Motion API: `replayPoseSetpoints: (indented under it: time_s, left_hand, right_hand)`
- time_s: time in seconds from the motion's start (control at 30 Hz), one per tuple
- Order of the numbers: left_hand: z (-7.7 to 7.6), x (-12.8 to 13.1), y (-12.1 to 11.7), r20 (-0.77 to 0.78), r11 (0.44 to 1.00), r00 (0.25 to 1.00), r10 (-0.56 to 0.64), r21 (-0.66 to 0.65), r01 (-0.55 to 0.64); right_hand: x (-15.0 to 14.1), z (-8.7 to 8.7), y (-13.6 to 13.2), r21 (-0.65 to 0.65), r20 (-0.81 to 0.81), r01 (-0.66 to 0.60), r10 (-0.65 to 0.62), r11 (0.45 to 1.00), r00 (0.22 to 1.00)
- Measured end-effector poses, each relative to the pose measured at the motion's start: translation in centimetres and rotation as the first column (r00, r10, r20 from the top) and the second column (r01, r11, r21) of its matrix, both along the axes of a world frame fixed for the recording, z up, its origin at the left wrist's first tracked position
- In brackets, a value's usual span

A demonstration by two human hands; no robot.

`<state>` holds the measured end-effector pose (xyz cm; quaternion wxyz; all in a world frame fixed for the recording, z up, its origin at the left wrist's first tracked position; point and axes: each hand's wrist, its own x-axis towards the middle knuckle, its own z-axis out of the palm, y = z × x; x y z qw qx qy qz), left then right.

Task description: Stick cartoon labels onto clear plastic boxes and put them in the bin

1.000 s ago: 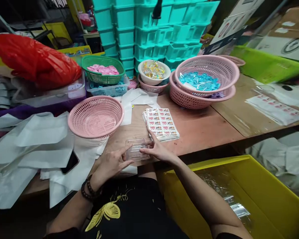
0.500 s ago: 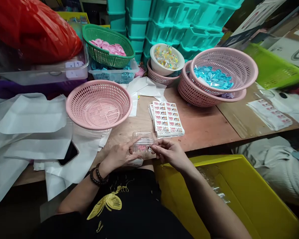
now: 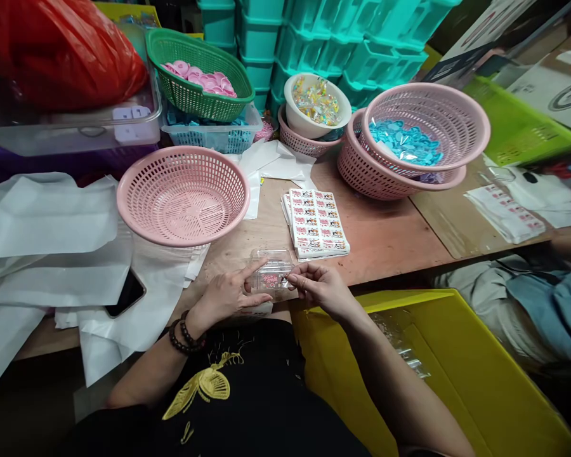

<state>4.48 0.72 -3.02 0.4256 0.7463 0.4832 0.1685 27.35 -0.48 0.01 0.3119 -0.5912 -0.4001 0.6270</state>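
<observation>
A small clear plastic box (image 3: 272,259) lies at the table's front edge, right before my body. My left hand (image 3: 223,293) grips its left side, index finger along the top and thumb along the near edge. On the box shows a pink printed sticker (image 3: 270,279). My right hand (image 3: 320,285) pinches the right end of that sticker between thumb and index finger; whether the whole sticker lies flat cannot be made out. Just beyond the box rests a stack of sticker sheets (image 3: 318,222) with rows of pink and cartoon prints.
A pink basket (image 3: 183,195) stands at left, beside white backing papers (image 3: 52,222) and a phone (image 3: 126,293). Stacked pink baskets (image 3: 426,127) hold blue pieces at back right. Below the table's right edge is a yellow bin (image 3: 457,343). Another person's clothed legs (image 3: 499,304) show at right.
The view has shifted slightly. Both hands stay at the box, which looks a little more tilted, with the sticker's print slanting differently. The right fingers keep pinching the sticker's end.
</observation>
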Motion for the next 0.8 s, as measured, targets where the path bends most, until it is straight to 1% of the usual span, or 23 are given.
replayPoseSetpoints:
  time_s: [0.2, 0.37, 0.47, 0.57, 0.63, 0.7, 0.73, 0.8]
  left_hand:
    - [-0.3, 0.0, 0.0, 0.008, 1.0, 1.0, 0.0, -0.012, 0.0]
    - [-0.4, 0.0, -0.1, 0.055, 1.0, 0.998, 0.025, 0.011, -0.026]
    - [-0.3, 0.2, -0.2, 0.05, 0.997, 0.998, 0.043, 0.06, -0.046]
    - [-0.4, 0.6, -0.2, 0.004, 0.985, 0.997, 0.075, 0.158, -0.074]
    - [-0.5, 0.8, -0.2, -0.028, 0.97, 0.994, 0.107, 0.22, -0.098]
    - [-0.5, 1.1, -0.2, -0.053, 0.957, 0.989, 0.139, 0.265, -0.12]
    - [-0.5, 1.2, -0.2, -0.062, 0.952, 0.986, 0.154, 0.277, -0.131]
    - [-0.3, 1.4, -0.2, -0.079, 0.948, 0.981, 0.179, 0.282, -0.15]
  right_hand:
    - [-0.2, 0.0, -0.1, 0.026, 0.024, -0.002, 0.001, 1.0, 1.0]
    - [-0.3, 0.0, -0.3, 0.062, 0.057, -0.009, 0.006, 0.998, 0.998]
    - [-0.2, -0.2, -0.4, 0.087, 0.088, -0.022, 0.014, 0.996, 0.996]
    - [-0.2, -0.5, -0.5, 0.116, 0.142, -0.042, 0.025, 0.992, 0.989]
    - [-0.4, -0.6, -0.7, 0.141, 0.197, -0.064, 0.036, 0.988, 0.98]
    - [-0.7, -0.6, -0.9, 0.192, 0.291, -0.091, 0.032, 0.977, 0.956]
    - [-0.9, -0.4, -1.0, 0.228, 0.355, -0.106, 0.018, 0.968, 0.935]
    - [-1.0, -0.1, -1.3, 0.287, 0.5, -0.153, -0.012, 0.945, 0.866]
